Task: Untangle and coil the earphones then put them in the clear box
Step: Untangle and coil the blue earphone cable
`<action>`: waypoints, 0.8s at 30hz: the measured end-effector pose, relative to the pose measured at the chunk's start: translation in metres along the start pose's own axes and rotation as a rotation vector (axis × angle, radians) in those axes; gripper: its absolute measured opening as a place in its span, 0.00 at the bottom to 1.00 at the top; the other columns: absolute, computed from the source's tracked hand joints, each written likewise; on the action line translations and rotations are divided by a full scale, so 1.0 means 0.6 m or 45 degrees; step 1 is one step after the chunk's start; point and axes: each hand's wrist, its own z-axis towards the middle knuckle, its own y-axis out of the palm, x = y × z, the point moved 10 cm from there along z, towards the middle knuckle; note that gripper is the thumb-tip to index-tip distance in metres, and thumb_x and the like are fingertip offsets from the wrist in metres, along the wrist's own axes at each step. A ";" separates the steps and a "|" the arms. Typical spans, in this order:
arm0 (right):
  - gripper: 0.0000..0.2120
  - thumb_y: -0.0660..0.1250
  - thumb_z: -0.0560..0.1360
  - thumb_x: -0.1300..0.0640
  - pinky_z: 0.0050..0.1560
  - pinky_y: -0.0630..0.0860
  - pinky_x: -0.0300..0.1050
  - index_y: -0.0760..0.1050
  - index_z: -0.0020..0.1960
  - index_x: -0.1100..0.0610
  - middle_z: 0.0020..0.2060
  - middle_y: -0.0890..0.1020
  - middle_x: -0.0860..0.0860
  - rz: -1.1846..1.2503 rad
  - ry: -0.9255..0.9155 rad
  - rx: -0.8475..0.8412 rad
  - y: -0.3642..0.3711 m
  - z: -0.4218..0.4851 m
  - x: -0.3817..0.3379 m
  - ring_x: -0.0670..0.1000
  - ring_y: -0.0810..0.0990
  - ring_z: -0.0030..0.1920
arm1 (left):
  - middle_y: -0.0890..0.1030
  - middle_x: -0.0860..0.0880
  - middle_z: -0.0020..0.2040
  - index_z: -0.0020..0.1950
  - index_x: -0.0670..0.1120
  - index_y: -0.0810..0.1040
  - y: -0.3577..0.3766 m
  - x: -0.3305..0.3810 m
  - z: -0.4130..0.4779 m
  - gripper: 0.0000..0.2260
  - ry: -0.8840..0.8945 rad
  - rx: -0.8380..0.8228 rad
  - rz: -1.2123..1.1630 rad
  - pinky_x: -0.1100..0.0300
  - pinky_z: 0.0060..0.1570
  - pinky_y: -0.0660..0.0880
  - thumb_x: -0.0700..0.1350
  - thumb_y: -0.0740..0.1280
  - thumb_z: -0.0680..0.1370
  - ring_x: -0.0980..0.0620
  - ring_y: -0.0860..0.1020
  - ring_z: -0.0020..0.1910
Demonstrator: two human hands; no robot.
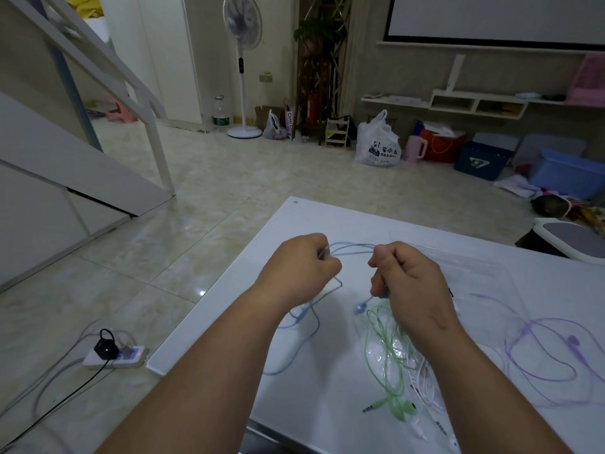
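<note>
Both my hands hold the blue earphones (352, 246) above the white table (327, 224). My left hand (302, 267) pinches one part of the blue cable, and my right hand (409, 283) grips another part; a short stretch spans between them. The rest of the blue cable hangs to the table, with one earbud (359, 309) dangling below my right hand. Green earphones (388, 365) and white earphones (425, 388) lie tangled near the front edge. Purple earphones (550, 352) lie at the right. A clear box (474, 267) shows faintly beyond my right hand.
A power strip (114, 355) with cables lies on the tiled floor left of the table. A bin with a grey lid (569, 239) stands at the table's far right. Bags, boxes and a standing fan (243, 60) line the far wall.
</note>
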 end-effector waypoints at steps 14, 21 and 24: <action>0.13 0.59 0.77 0.59 0.29 0.52 0.44 0.65 0.34 0.53 0.24 0.60 0.48 0.462 0.358 0.154 -0.028 0.007 0.047 0.48 0.55 0.25 | 0.73 0.47 0.55 0.56 0.50 0.79 -0.041 -0.063 0.001 0.11 -0.180 0.187 0.855 0.54 0.49 0.62 0.48 0.59 0.79 0.43 0.69 0.57; 0.11 0.57 0.78 0.60 0.27 0.67 0.43 0.69 0.36 0.56 0.23 0.69 0.50 0.611 0.355 0.419 -0.059 0.007 0.055 0.50 0.69 0.23 | 0.74 0.51 0.41 0.42 0.51 0.77 -0.021 -0.078 0.008 0.10 -0.281 -0.039 0.599 0.56 0.45 0.68 0.55 0.64 0.77 0.45 0.72 0.53; 0.12 0.57 0.79 0.59 0.25 0.74 0.42 0.71 0.38 0.55 0.23 0.74 0.49 0.675 0.351 0.482 -0.073 0.008 0.059 0.49 0.75 0.23 | 0.74 0.51 0.41 0.47 0.51 0.80 -0.038 -0.083 0.005 0.12 -0.343 0.020 0.818 0.57 0.44 0.67 0.58 0.64 0.77 0.48 0.67 0.48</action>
